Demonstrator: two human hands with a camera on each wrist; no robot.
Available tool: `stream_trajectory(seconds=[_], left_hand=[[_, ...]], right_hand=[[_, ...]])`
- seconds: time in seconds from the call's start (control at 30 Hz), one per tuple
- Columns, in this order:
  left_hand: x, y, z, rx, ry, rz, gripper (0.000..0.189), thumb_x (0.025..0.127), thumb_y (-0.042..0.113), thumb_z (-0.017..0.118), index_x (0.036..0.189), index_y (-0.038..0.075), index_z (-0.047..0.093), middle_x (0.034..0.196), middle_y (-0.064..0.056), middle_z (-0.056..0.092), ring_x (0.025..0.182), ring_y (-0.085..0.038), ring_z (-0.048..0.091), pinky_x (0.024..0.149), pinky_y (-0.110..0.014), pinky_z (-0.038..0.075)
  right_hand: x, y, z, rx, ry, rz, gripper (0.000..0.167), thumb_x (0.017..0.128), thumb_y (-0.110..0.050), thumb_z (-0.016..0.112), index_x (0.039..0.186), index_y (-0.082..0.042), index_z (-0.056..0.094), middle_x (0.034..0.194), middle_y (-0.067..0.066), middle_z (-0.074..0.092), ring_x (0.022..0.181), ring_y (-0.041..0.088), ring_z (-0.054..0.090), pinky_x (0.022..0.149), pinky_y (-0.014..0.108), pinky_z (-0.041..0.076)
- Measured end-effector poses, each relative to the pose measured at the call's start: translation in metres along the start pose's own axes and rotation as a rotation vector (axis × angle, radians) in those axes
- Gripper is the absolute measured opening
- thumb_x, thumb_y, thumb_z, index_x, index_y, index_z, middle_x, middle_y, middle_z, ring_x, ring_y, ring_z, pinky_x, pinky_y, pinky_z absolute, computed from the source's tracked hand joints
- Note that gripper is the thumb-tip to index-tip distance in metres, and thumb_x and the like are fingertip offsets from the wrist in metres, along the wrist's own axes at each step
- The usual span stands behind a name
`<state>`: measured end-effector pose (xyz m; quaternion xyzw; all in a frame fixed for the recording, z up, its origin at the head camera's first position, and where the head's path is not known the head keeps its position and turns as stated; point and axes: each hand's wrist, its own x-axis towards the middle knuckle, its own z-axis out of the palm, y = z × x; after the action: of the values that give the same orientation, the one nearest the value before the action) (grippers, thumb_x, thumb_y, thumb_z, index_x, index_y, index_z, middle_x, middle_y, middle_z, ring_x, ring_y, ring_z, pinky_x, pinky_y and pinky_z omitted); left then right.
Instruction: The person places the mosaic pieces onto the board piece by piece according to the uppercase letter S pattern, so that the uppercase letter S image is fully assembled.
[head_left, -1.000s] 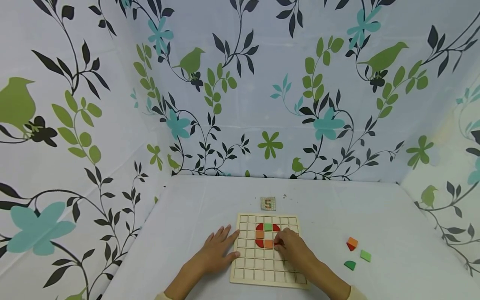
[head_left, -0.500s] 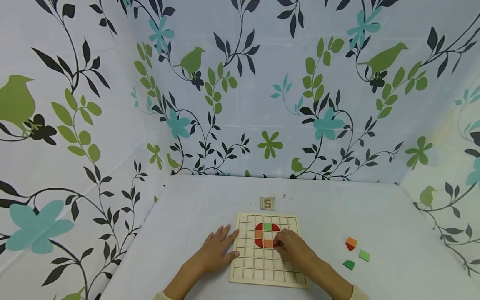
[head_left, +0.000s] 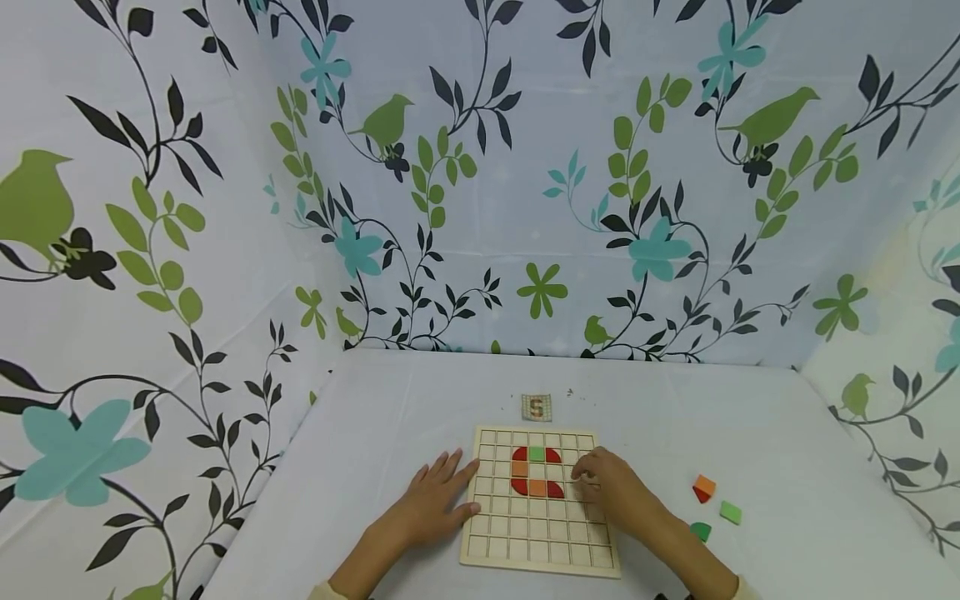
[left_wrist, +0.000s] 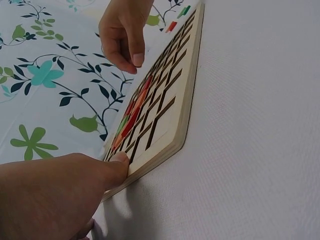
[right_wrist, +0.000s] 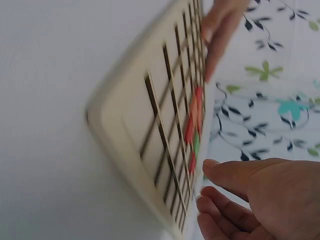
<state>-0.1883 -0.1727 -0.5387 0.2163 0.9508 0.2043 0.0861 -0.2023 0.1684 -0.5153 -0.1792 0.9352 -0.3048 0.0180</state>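
A pale wooden grid board (head_left: 525, 533) lies on the white table. In its cells sit red rounded pieces (head_left: 555, 489), orange squares (head_left: 519, 468) and a light green square (head_left: 536, 454). My left hand (head_left: 431, 504) rests at the board's left edge, fingers spread; in the left wrist view the thumb (left_wrist: 117, 167) lies on the rim. Over the right part of the board hovers my right hand (head_left: 615, 492), its fingers loosely bent. The right wrist view shows a gap between thumb and fingers with nothing in it.
Loose pieces lie right of the board: an orange square (head_left: 705, 484), a red piece (head_left: 701, 495), a light green square (head_left: 731, 512) and a dark green rounded piece (head_left: 701, 530) beside the right forearm. A small patterned card (head_left: 536, 407) lies behind the board. Patterned cloth (head_left: 465, 208) hangs around the table.
My right hand has let go of the lower right red piece, which now shows in its cell, and has moved off to the right. The left hand stays put.
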Motion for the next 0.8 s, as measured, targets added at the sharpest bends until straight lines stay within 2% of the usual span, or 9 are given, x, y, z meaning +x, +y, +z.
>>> stream_trajectory(seconds=[0.03, 0.27, 0.37, 0.6, 0.7, 0.8], left_hand=[[0.0, 0.0, 0.0, 0.001, -0.001, -0.002, 0.073, 0.106, 0.056, 0.055, 0.166, 0.018, 0.037, 0.173, -0.02, 0.025, 0.16, -0.044, 0.022, 0.125, -0.07, 0.02], [0.0, 0.0, -0.001, 0.005, -0.001, -0.002, 0.072, 0.106, 0.055, 0.055, 0.166, 0.018, 0.037, 0.173, -0.02, 0.025, 0.16, -0.045, 0.022, 0.125, -0.07, 0.02], [0.0, 0.001, -0.001, 0.003, -0.002, -0.002, 0.072, 0.106, 0.054, 0.056, 0.165, 0.018, 0.037, 0.173, -0.02, 0.025, 0.16, -0.045, 0.023, 0.125, -0.07, 0.02], [0.0, 0.002, -0.002, 0.004, -0.008, -0.014, 0.072, 0.106, 0.054, 0.056, 0.165, 0.017, 0.037, 0.173, -0.021, 0.026, 0.16, -0.045, 0.023, 0.125, -0.07, 0.02], [0.0, 0.002, -0.002, 0.006, -0.008, -0.013, 0.072, 0.106, 0.054, 0.057, 0.165, 0.017, 0.038, 0.172, -0.021, 0.026, 0.159, -0.045, 0.023, 0.125, -0.07, 0.021], [0.0, 0.002, -0.002, 0.009, -0.007, -0.006, 0.072, 0.106, 0.053, 0.057, 0.165, 0.017, 0.038, 0.172, -0.021, 0.027, 0.159, -0.046, 0.024, 0.124, -0.07, 0.021]], right_hand=[[-0.001, 0.004, -0.007, -0.001, 0.006, 0.032, 0.008, 0.097, -0.01, 0.077, 0.1, -0.017, 0.074, 0.103, -0.007, 0.064, 0.1, 0.014, 0.063, 0.088, 0.039, 0.058], [-0.021, 0.038, -0.05, -0.084, 0.091, 0.059, 0.02, 0.095, -0.009, 0.079, 0.114, -0.007, 0.073, 0.11, 0.006, 0.069, 0.104, 0.027, 0.068, 0.09, 0.049, 0.059], [-0.03, 0.055, -0.067, -0.106, 0.105, 0.096, 0.025, 0.095, -0.009, 0.078, 0.118, -0.002, 0.071, 0.115, 0.014, 0.069, 0.106, 0.034, 0.068, 0.089, 0.053, 0.059], [-0.042, 0.102, -0.095, -0.114, 0.058, 0.24, 0.038, 0.097, -0.013, 0.075, 0.126, 0.009, 0.063, 0.118, 0.03, 0.062, 0.108, 0.046, 0.064, 0.088, 0.06, 0.058], [-0.046, 0.117, -0.099, -0.09, 0.016, 0.286, 0.038, 0.098, -0.015, 0.074, 0.123, 0.011, 0.062, 0.114, 0.028, 0.064, 0.105, 0.044, 0.064, 0.088, 0.059, 0.057], [-0.048, 0.125, -0.098, -0.058, -0.005, 0.286, 0.03, 0.099, -0.014, 0.072, 0.117, 0.009, 0.065, 0.108, 0.021, 0.068, 0.1, 0.037, 0.066, 0.085, 0.053, 0.058]])
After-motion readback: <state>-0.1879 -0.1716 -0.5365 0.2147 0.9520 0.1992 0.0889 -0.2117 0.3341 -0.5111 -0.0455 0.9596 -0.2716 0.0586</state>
